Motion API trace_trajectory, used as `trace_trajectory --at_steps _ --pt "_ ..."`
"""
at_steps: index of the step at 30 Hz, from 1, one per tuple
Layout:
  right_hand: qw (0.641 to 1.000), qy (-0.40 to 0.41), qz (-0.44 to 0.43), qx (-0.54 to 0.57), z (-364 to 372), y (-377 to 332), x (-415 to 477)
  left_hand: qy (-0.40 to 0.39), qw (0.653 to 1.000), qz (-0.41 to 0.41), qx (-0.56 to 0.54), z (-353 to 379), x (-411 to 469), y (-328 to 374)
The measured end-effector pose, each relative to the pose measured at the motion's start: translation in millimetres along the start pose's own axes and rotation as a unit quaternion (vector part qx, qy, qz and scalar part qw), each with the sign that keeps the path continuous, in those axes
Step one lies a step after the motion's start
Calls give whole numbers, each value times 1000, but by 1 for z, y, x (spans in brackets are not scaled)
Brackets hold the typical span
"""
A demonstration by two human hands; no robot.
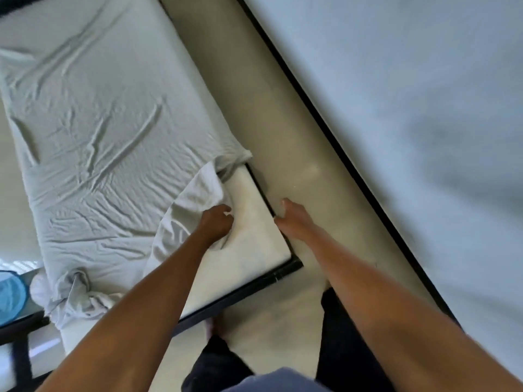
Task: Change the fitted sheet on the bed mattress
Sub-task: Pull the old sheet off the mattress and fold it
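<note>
The fitted sheet (107,131), pale and heavily creased, lay over most of the mattress (254,230), but its near right corner was peeled back, leaving that corner of the mattress bare. The loose flap was folded over onto the covered part. The left hand (216,223) sat on this flap at the edge of the bare patch, its fingers curled round a bunch of the cloth. The right hand (293,222) hung just beside the mattress's right edge, over the floor (254,94), fingers loosely straight and holding nothing; whether it touched the edge could not be told. At the near left corner the sheet was bunched and hanging down. A dark bed frame (240,292) showed under the bare corner.
</note>
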State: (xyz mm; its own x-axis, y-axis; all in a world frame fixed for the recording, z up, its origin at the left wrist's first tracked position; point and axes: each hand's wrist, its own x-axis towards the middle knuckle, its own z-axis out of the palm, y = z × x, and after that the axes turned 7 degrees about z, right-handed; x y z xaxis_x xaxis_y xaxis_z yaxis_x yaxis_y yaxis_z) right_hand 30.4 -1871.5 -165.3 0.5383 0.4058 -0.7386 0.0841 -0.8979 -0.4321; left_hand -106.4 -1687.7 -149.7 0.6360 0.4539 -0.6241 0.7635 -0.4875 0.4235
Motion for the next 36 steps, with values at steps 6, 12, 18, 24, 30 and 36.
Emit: trace_trajectory --at_steps 6,12,18,24,30,36 --pt "1000 -10 2 -23 -132 66 8 10 1000 16 -16 24 28 143" --pt "997 4 -45 -70 -229 49 29 11 999 45 -15 7 68 235" --pt "984 8 -107 -141 -283 -31 62 67 996 31 -45 -58 92 256" --pt "971 0 -161 -178 -314 -154 115 133 989 -7 -65 -149 133 217" --pt "956 -3 -206 -210 -345 -286 194 160 983 -14 -84 -265 223 200" --pt "958 15 -209 -198 -386 -402 266 194 978 -1 -78 -379 301 195"
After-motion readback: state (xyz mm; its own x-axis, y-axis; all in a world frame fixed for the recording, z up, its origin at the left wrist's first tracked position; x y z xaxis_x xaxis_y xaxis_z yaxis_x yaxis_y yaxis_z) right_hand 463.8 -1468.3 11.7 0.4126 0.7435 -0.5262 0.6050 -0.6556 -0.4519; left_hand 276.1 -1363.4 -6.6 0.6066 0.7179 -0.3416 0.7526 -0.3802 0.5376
